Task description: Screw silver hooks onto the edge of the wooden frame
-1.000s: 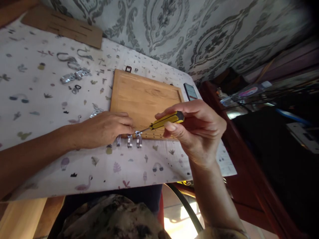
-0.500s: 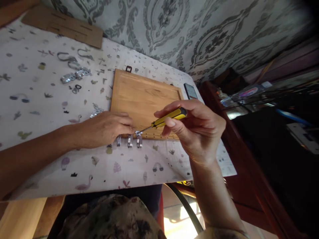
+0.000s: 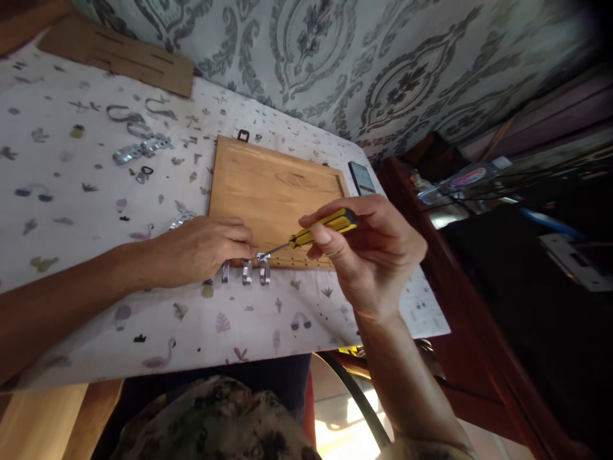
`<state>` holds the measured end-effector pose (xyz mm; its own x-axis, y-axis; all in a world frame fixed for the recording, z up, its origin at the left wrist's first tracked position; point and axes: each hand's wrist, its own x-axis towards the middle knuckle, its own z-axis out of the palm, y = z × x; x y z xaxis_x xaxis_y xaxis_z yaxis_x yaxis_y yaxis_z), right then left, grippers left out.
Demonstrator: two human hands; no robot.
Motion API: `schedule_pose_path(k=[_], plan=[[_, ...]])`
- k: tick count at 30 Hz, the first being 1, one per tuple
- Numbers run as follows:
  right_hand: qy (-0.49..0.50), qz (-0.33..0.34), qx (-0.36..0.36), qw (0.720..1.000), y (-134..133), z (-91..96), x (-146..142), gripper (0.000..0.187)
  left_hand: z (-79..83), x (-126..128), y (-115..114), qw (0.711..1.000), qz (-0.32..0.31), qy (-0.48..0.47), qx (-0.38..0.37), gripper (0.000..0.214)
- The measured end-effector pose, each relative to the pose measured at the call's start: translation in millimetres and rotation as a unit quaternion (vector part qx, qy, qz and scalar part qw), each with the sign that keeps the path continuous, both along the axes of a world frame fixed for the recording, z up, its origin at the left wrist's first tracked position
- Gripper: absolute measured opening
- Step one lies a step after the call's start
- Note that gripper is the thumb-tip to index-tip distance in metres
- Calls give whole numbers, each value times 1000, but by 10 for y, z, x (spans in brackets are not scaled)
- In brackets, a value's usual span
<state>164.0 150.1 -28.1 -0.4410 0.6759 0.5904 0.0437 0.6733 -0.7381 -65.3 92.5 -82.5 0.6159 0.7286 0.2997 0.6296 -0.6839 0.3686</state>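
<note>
My right hand [image 3: 378, 255] grips a yellow-and-black screwdriver [image 3: 325, 230] between thumb and fingers. Its thin shaft slants down to the left, and the tip meets a shiny metal hook [image 3: 264, 271] at the front edge of a framed wooden board [image 3: 282, 198]. Curled over the board's front left corner, my left hand [image 3: 205, 249] presses its fingertips at a second metal hook [image 3: 246, 273], whose upper part is partly hidden. A third hook [image 3: 225, 272] hangs beside it. Small dark holes run along the board's front edge to the right.
Several loose metal hooks [image 3: 138, 148] lie on the patterned tablecloth at left, with another metal piece [image 3: 182, 218] by my left wrist. Cardboard [image 3: 117, 57] lies at the back. A phone [image 3: 361, 179] sits right of the board; a plastic bottle [image 3: 464, 179] lies farther right.
The whole view has shifted slightly. Both hands keep nearly the same places on the board, and the screwdriver tip stays at the hook; its handle looks slightly turned.
</note>
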Motion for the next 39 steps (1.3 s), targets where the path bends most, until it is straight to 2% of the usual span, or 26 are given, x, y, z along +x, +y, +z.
schedule_pose_path(k=[4, 7, 16, 21, 26, 32, 39], plan=[[51, -43, -13, 998, -70, 49, 29, 12, 10, 1, 0, 1000, -1, -2, -5, 41], [37, -63, -20, 997, -93, 49, 45, 13, 14, 2, 1, 1000, -1, -4, -10, 39], [2, -38, 3, 999, -41, -80, 12, 6, 3, 8, 4, 1000, 1, -4, -10, 37], [-29, -57, -5, 998, -25, -81, 33, 10, -8, 7, 8, 1000, -2, -21, 0, 35], [-12, -38, -33, 999, -51, -77, 27, 8, 4, -3, 8, 1000, -1, -8, -6, 37], [32, -61, 6, 998, -104, -36, -10, 6, 18, 1, -10, 1000, 0, -2, -17, 39], [8, -65, -13, 998, -109, -54, -31, 7, -9, 2, -7, 1000, 0, 4, -3, 35]])
